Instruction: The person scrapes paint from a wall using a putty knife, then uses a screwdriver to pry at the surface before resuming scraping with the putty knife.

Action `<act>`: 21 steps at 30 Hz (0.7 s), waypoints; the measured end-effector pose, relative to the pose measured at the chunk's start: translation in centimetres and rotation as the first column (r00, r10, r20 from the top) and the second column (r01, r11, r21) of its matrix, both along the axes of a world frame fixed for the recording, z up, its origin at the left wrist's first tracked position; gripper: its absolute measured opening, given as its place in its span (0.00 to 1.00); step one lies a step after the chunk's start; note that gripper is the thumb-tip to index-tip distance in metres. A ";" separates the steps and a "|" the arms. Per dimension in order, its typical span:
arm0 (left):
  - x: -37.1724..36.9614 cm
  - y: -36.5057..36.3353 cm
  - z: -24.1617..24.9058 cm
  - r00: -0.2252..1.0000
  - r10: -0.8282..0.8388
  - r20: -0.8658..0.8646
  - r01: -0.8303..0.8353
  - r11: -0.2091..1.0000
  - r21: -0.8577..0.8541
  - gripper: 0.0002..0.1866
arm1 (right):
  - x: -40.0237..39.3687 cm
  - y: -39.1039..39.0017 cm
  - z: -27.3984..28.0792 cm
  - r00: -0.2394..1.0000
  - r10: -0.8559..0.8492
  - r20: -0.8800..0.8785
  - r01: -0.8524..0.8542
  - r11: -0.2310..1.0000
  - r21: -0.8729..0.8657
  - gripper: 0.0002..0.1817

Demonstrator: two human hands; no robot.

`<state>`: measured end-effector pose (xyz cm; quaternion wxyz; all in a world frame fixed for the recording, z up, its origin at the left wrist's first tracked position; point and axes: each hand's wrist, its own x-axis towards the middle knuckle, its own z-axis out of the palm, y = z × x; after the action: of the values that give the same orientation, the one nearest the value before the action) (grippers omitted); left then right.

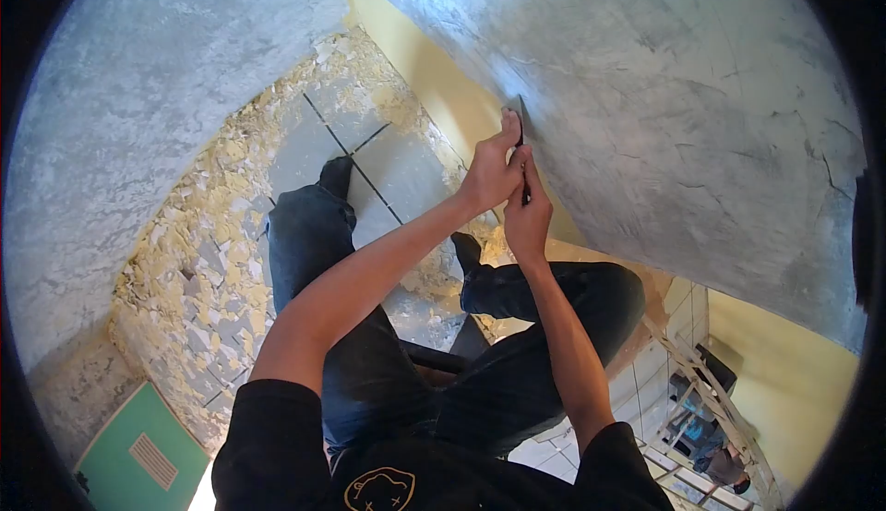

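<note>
Both my hands are together at the foot of the grey wall [664, 96], on a scraper [519, 109] with a dark handle and a metal blade. My right hand [529, 220] is closed round the handle, whose dark end shows between the fingers. Further up, my left hand [491, 169] grips the scraper, its fingers reaching close to the blade. The blade lies against the wall, where grey surface meets a pale yellow band [443, 86]. My palms hide most of the handle.
Yellow and white paint flakes [221, 271] cover the floor tiles [369, 169] around my legs. Another grey wall [157, 96] rises on the left, with a green board [143, 446] below. At lower right are a wooden ladder [715, 391] and another person [724, 469].
</note>
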<state>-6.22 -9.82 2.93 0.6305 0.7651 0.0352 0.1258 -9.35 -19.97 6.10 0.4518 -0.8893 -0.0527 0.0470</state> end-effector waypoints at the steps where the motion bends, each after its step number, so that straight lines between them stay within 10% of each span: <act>1: -0.2 -0.6 -0.4 1.000 0.001 0.002 -0.001 1.000 -0.006 0.29 | -0.2 -0.5 -0.8 1.000 0.001 0.002 -0.001 1.000 -0.006 0.24; 3: -0.1 -0.8 -0.8 0.972 0.095 0.217 -0.101 0.995 0.018 0.28 | 0.1 -0.5 -2.3 0.925 0.070 0.374 -0.043 0.996 -0.081 0.24; 8: 0.4 0.6 -0.4 0.998 0.046 0.053 -0.045 0.999 -0.023 0.29 | 0.8 0.4 -0.1 0.994 0.012 -0.105 -0.013 1.000 -0.005 0.23; 11: 0.0 -0.3 -0.9 0.990 0.081 0.113 -0.083 0.997 0.010 0.29 | 0.0 0.1 -1.8 0.968 0.067 0.242 -0.058 0.997 -0.042 0.24; 21: 0.2 -0.8 -0.6 0.986 0.079 0.148 -0.089 0.994 0.067 0.31 | -0.3 -0.1 -1.2 0.989 0.038 0.146 -0.037 0.999 -0.013 0.24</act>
<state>-6.05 -10.65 2.35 0.5969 0.7745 0.0168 0.2088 -9.63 -20.08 4.86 0.4412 -0.8915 -0.1021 -0.0095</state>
